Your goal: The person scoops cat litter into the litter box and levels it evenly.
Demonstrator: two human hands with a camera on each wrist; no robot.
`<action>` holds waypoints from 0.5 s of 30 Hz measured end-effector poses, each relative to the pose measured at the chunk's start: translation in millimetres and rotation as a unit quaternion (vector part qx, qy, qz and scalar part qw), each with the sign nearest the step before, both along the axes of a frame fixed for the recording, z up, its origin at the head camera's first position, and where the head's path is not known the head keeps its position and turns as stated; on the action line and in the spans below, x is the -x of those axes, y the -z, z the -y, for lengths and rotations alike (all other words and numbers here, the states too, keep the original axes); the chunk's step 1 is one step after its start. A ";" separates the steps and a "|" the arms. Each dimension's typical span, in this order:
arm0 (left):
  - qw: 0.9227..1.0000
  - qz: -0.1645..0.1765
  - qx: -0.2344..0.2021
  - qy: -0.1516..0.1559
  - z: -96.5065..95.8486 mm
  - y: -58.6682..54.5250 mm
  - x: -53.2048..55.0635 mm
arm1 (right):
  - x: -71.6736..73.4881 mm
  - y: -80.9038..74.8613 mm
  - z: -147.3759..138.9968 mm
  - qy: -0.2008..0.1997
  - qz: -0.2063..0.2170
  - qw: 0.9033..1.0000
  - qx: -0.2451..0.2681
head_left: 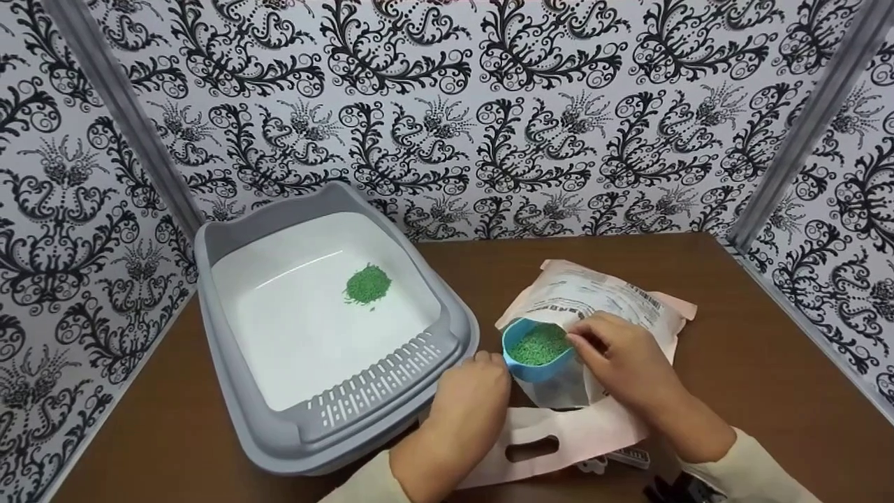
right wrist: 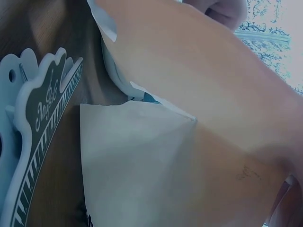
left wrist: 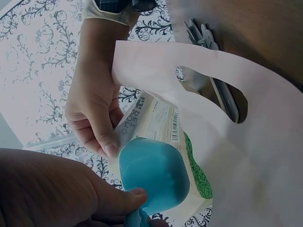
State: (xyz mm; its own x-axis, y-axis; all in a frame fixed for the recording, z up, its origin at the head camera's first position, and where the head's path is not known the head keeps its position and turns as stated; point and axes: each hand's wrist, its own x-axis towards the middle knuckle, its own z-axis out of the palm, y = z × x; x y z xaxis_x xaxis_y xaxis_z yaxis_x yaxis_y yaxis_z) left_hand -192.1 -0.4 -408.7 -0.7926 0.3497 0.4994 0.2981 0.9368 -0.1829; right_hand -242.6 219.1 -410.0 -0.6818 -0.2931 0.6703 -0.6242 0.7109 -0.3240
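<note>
My left hand (head_left: 469, 402) grips the handle of a blue scoop (left wrist: 154, 172), its thumb lying along the handle where it joins the cup. Green pellets (head_left: 536, 346) fill the scoop, which sits at the mouth of a pale pink bag (head_left: 614, 300) lying on its side. With thumb and fingers, my right hand (head_left: 625, 356) pinches the edge of the bag's opening, right beside the scoop's rim. Left of the hands, a grey-and-white litter box (head_left: 300, 335) holds a small heap of green pellets (head_left: 368, 284) on its floor.
A cut strip of the bag with a handle hole (head_left: 531, 448) lies in front of the hands. Beneath and beside it is a white-and-black piano-shaped stand (right wrist: 45, 113). Patterned panels (head_left: 447, 126) enclose the brown table (head_left: 740, 335) at the back and sides.
</note>
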 end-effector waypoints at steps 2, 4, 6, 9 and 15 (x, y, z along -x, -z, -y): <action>1.000 0.007 -0.003 0.001 2.9 -0.3 -1.5 | -0.6 0.2 -0.2 -0.001 0.002 1.000 0.001; 1.000 0.011 -0.005 0.002 6.2 -1.0 -3.5 | -1.2 0.2 -0.2 -0.003 0.007 1.000 0.002; 1.000 0.013 -0.007 0.003 9.3 -0.7 -5.7 | -1.9 -0.1 -0.2 -0.003 0.013 1.000 0.004; 1.000 0.016 -0.011 0.005 14.1 -0.9 -9.3 | -2.5 -0.8 -0.3 -0.002 0.019 1.000 0.006; 1.000 0.025 -0.011 0.002 24.8 -4.2 -17.1 | -2.8 -3.2 0.0 0.004 0.030 1.000 0.003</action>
